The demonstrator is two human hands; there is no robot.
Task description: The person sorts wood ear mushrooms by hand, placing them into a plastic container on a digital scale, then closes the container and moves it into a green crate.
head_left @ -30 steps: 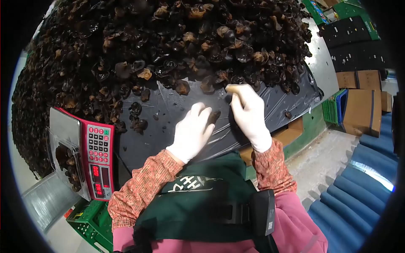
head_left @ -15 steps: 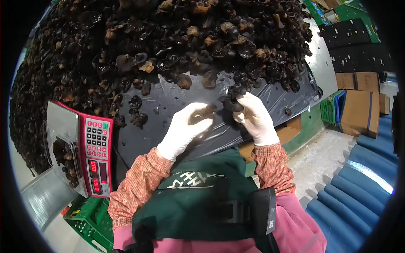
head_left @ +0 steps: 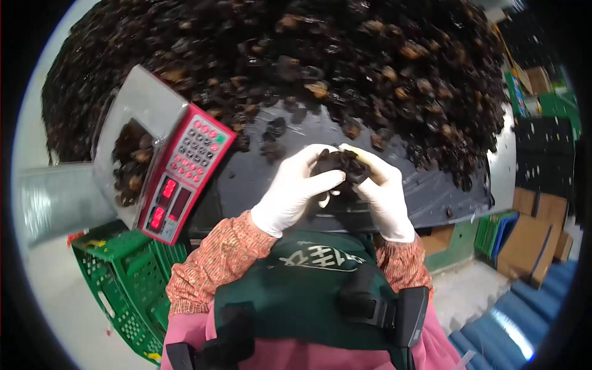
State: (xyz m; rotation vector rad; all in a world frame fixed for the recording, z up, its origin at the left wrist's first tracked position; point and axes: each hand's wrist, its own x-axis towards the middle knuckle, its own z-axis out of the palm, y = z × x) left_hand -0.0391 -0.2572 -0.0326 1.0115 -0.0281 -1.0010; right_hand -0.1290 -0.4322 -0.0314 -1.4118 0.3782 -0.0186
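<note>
Above the black-covered counter (head_left: 242,190), left hand (head_left: 295,190) and right hand (head_left: 387,192) together grip dark fungus pieces (head_left: 335,162) near the larger heap (head_left: 271,46), apparently gathering them, so the next move calls for a secure, gentle hold.

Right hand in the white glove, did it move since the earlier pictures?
Yes, the right hand moved left, closer to the scale.

Far fungus heap (head_left: 296,46): surfaces were glossy. Black sheeting (head_left: 243,188): was shiny plastic. Left scale casing (head_left: 187,176): was smooth plastic. Near apron (head_left: 290,308): was matt cloth. Right cartons (head_left: 525,246): were matt cardboard.
</note>
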